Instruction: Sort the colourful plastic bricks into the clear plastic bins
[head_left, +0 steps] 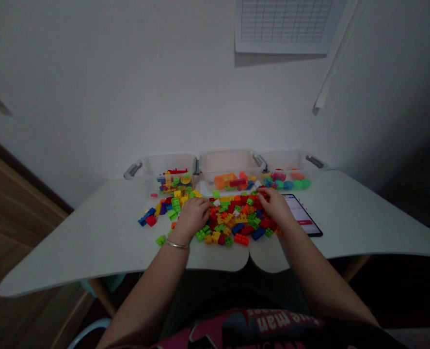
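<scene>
One bangle (177,245) on left wrist (181,236). One brick heap (242,218), pieces uncountable, on white table (91,232). Left hand (193,213), right hand (273,202) at heap, fingers curled; cannot tell if pinching. One phone (304,215) beside. Three clear bins (229,160) beyond. One gridded sheet (283,24) on wall (127,72).

"Where are your hands?"

"Your left hand (193,215) is over the left part of the heaped bricks (232,220); your right hand (275,204) is at their right side. What your fingertips hold, if anything, is too small to tell."

"And around them?"

"Behind the heap, three clear bins (229,159) line the white surface (91,228); a phone (305,216) lies right of your right hand."
</scene>
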Demonstrator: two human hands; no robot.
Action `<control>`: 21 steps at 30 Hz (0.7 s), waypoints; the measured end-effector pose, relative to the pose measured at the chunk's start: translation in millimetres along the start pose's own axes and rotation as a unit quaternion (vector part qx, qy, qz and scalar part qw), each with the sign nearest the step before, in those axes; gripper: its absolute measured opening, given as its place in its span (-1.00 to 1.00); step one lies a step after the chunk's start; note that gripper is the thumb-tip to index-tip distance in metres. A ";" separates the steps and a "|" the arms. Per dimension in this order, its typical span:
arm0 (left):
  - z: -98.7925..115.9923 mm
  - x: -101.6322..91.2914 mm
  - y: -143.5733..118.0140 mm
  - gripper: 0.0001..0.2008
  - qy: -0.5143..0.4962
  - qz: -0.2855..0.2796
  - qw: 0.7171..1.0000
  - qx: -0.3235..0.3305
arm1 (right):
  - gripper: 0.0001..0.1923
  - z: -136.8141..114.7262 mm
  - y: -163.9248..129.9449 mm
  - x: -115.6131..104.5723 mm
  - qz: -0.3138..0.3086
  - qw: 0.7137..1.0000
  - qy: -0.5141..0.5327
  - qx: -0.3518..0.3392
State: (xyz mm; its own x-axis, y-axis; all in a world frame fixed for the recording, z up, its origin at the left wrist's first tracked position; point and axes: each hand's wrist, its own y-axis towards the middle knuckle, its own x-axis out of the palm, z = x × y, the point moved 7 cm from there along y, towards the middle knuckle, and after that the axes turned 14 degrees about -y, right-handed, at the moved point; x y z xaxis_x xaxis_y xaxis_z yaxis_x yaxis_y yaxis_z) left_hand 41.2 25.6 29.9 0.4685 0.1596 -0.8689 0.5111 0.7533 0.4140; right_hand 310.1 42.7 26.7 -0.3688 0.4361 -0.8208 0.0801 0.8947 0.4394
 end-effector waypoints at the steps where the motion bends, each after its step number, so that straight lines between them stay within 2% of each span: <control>1: 0.0 0.2 -0.1 -0.79 0.000 0.001 1.000 0.001 | -0.70 1.1 -0.1 -1.1 0.010 1.000 0.006 0.002; 5: -0.7 0.8 0.1 -0.79 -0.002 0.000 1.000 0.001 | -0.66 6.5 0.4 -9.2 0.059 0.997 0.049 0.009; 8: -1.9 1.1 0.5 -0.79 -0.005 -0.002 1.000 -0.001 | -0.59 13.9 0.8 -15.3 0.098 0.989 0.104 0.041; 11: -2.8 1.4 0.4 -0.79 -0.006 -0.004 1.000 -0.003 | -0.54 22.3 2.7 -18.6 0.113 0.972 0.185 0.095; 13: -2.9 1.1 0.1 -0.80 -0.004 -0.003 1.000 -0.006 | -0.54 22.8 7.1 -26.0 0.135 0.956 0.237 0.106; 17: -1.8 0.0 -0.5 -0.80 -0.003 -0.001 1.000 -0.010 | -0.56 10.3 24.9 -58.0 0.223 0.936 0.262 0.068; 21: -1.0 -0.6 -0.9 -0.79 -0.009 -0.001 1.000 -0.010 | -0.59 -14.7 51.6 -75.4 0.224 0.941 0.252 0.016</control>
State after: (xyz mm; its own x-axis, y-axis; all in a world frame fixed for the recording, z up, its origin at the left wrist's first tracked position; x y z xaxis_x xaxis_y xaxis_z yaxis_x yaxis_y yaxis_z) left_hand 39.8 25.5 29.8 0.4811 0.1471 -0.8642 0.4972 0.7662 0.4072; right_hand 328.5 54.5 116.6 -0.6835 0.6767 -0.2736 0.3576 0.6372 0.6828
